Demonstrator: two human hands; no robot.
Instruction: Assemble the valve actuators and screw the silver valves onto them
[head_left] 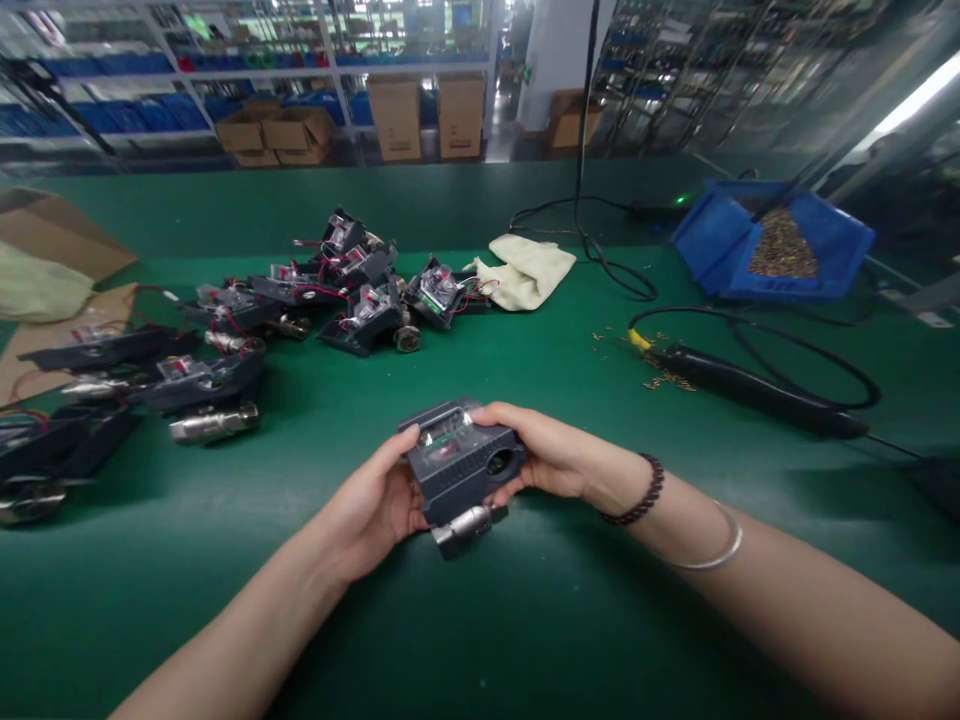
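Note:
Between my two hands is a dark grey plastic housing (461, 470) with a clear window on top, a round opening in its right side and a metal fitting (463, 528) under its front edge. My left hand (379, 495) grips its left side, thumb on top and fingers beneath. On the other side my right hand (536, 450) wraps the right rear corner, its thumb by the window. The undersides of both hands' fingers are partly hidden. Behind lie several similar open units (367, 310) with red wires and metal fittings, spread across the left.
A black electric screwdriver (765, 390) with a yellow tip lies at right beside scattered small screws (667, 380). Behind it a blue bin (825, 250) holds many screws. A cream cloth (529, 270) rests at the back. A black cable (581, 150) hangs down to the green table (570, 620).

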